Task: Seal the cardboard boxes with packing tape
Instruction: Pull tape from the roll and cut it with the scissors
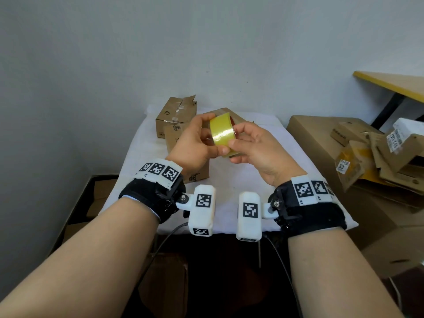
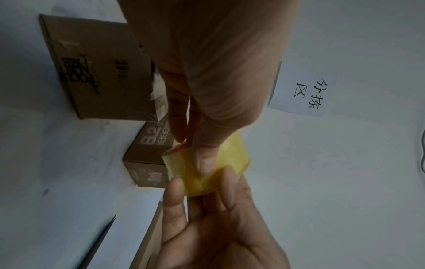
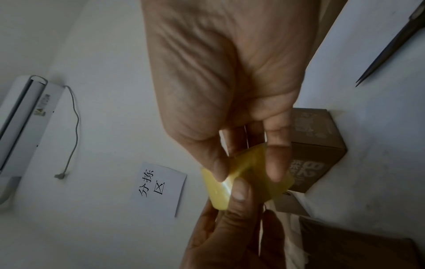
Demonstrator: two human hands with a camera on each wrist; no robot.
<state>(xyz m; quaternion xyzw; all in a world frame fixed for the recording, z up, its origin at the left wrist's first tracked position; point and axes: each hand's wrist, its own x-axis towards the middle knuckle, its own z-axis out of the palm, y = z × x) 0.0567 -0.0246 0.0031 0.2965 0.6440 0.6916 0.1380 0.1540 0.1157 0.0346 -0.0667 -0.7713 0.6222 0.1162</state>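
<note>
I hold a yellow roll of packing tape (image 1: 222, 134) in the air over the white-covered table (image 1: 229, 193). My left hand (image 1: 206, 136) grips the roll from the left, thumb under it and fingers over its top. My right hand (image 1: 237, 140) pinches the roll's right edge with thumb and fingertips. The left wrist view shows the tape roll (image 2: 220, 163) between both hands, as does the right wrist view, where the roll (image 3: 253, 180) is blurred. Three brown cardboard boxes stand on the table beyond: one with torn flaps (image 1: 175, 117), one (image 1: 199, 175) below my left hand, one (image 1: 223, 111) mostly hidden behind the roll.
A big cardboard box (image 1: 321, 143) stands right of the table with a heap of flattened cartons (image 1: 378, 157) on it. A yellow-edged tabletop (image 1: 390, 83) is at far right. A dark crate (image 1: 91, 203) sits low on the left. A paper sign (image 2: 306, 94) hangs on the wall.
</note>
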